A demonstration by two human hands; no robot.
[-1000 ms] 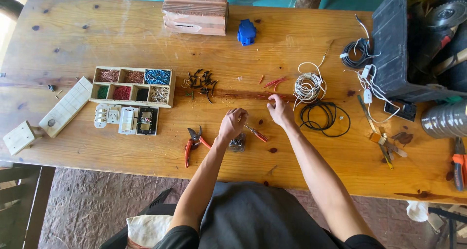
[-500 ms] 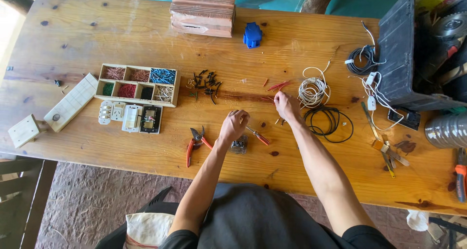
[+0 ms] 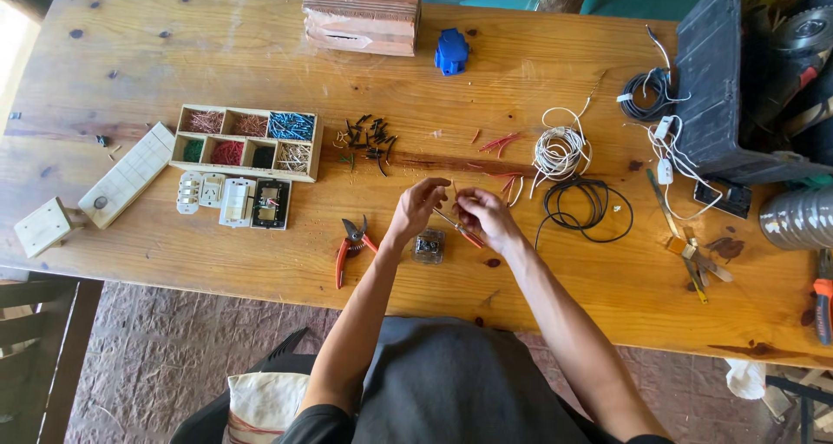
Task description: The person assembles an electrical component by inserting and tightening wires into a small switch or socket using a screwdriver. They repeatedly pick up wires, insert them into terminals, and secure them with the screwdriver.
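My left hand [image 3: 418, 208] and my right hand [image 3: 486, 217] meet above the wooden table [image 3: 521, 288], fingers pinched on a short thin wire piece between them. A small red-handled screwdriver [image 3: 462, 231] lies slanted just under my right hand; whether the hand touches it I cannot tell. A small clear socket part [image 3: 429, 246] sits on the table right below my hands. Red-handled pliers [image 3: 349, 246] lie to the left of my left hand.
A divided wooden box of coloured wire bits [image 3: 247, 140], white switch plates [image 3: 232, 201], black screws [image 3: 369, 136], a white wire coil [image 3: 560, 149], a black cable coil [image 3: 583, 208], a blue part [image 3: 451, 51], a wooden block [image 3: 364, 12], a black toolbox [image 3: 720, 88].
My right hand has drawn back from near the white wire coil to meet my left hand in front of me. The left hand has lifted slightly off the socket part.
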